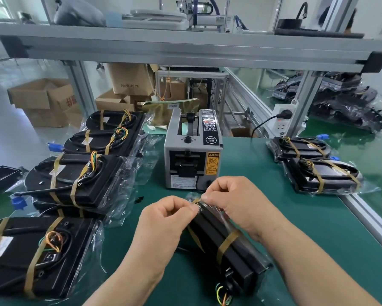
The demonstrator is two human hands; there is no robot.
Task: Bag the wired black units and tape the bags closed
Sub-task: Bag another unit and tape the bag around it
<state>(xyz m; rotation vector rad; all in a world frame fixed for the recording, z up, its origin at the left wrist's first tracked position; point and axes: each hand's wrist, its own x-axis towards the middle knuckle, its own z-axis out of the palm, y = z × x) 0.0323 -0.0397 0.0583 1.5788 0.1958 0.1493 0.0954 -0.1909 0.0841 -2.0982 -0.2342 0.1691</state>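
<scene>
Right hand (236, 202) pinches bag (246, 250) on green mat (300, 219).

We're on a factory packing line, at a workbench station. A green bench mat (296, 217) covers the table, and an aluminium extrusion shelf beam (185, 49) spans overhead. An electric tape dispenser (192, 155) sits dead centre, with a white power strip (282, 120) on the frame post behind. Bagged black units (75, 177) line the left side, a heap of bagged units (344, 107) piles up on the next bench, and cardboard cartons (42, 96) stand on the glossy floor.
</scene>
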